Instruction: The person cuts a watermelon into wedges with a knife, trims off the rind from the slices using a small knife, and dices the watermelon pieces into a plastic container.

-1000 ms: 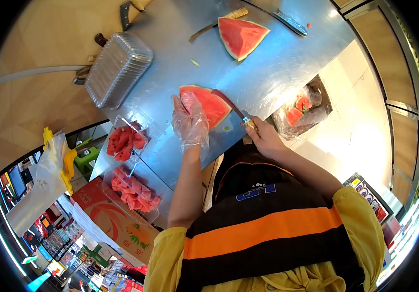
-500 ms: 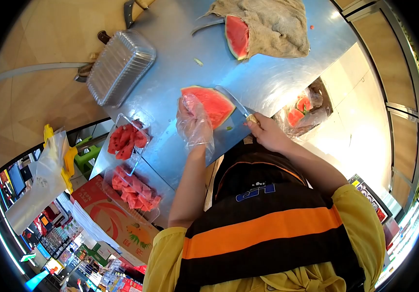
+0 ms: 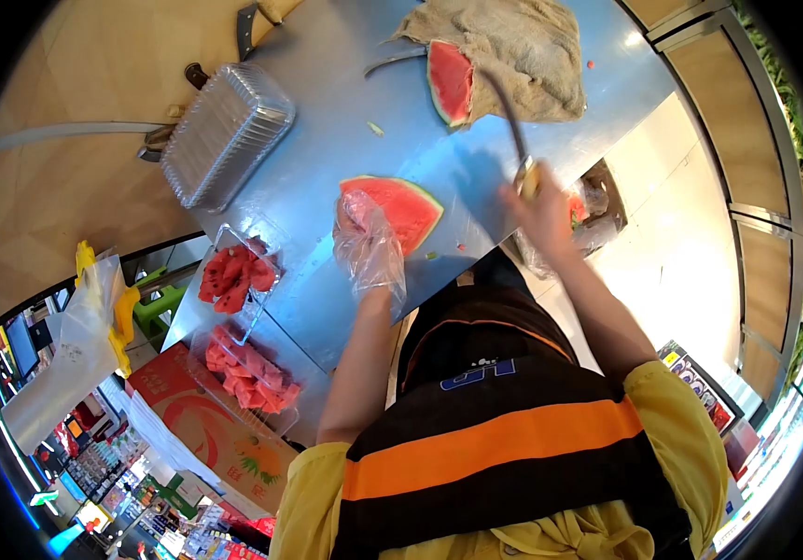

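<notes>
My left hand point(image 3: 367, 245), in a clear plastic glove, grips the left side of a watermelon slab point(image 3: 403, 213) lying on the metal table point(image 3: 317, 140). Bare, my right hand point(image 3: 539, 210) is closed round the handle of a knife point(image 3: 516, 126), its blade raised and blurred, pointing away from me over the table. Beyond the slab, another watermelon wedge point(image 3: 451, 82) is partly covered by a beige cloth point(image 3: 527, 56). A second blade point(image 3: 396, 60) sticks out beside that wedge.
Stacked clear trays point(image 3: 224, 135) stand at the left. Nearer me are two containers of cut watermelon point(image 3: 236, 274) point(image 3: 250, 371) beside a red carton point(image 3: 205, 425). A lined bin point(image 3: 607, 207) stands on the floor right of the table.
The cloth came over the far wedge earlier. My right hand has lifted the knife away from the slab, up and to the right. My left hand stays on the slab.
</notes>
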The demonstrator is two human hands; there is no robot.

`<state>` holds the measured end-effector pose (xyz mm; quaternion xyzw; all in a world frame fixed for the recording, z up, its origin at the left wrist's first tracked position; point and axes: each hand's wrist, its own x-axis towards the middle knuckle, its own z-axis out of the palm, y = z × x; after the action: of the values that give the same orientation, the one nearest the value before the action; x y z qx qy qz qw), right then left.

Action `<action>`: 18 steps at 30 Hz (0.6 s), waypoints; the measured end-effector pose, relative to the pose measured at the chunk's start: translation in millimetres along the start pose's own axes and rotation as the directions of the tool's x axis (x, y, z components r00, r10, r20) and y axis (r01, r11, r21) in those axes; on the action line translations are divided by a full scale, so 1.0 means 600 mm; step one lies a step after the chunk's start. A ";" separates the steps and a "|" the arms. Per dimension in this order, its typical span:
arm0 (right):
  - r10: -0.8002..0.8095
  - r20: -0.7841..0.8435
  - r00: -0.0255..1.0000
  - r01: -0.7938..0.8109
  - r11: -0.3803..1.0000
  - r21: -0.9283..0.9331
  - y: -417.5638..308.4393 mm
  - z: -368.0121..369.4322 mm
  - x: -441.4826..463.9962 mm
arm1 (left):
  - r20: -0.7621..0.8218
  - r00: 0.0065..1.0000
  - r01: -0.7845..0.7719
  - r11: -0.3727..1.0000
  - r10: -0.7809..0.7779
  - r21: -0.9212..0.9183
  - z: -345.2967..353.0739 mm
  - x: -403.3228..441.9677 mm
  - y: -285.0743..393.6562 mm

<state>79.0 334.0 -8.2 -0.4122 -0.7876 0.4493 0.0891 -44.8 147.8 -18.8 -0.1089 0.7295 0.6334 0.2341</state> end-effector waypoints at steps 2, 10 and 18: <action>-0.339 -0.254 0.906 0.313 0.940 -0.136 0.020 -0.016 0.102 | -0.033 0.999 -0.002 1.000 0.003 0.026 -0.002 0.009 -0.007; -0.677 -0.029 0.735 0.621 0.690 -0.372 0.218 -0.047 0.417 | -0.022 0.959 -0.192 0.702 0.284 0.686 -0.012 0.037 -0.054; -0.569 -0.037 0.822 0.302 0.489 -0.818 0.299 -0.247 0.731 | 0.024 0.996 -0.086 0.906 0.084 0.413 -0.019 -0.001 0.018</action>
<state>-26.0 793.9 -163.3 -0.2556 -0.9566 -0.0472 0.1320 -51.4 138.3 -8.3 -0.0232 0.8505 0.4743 0.2262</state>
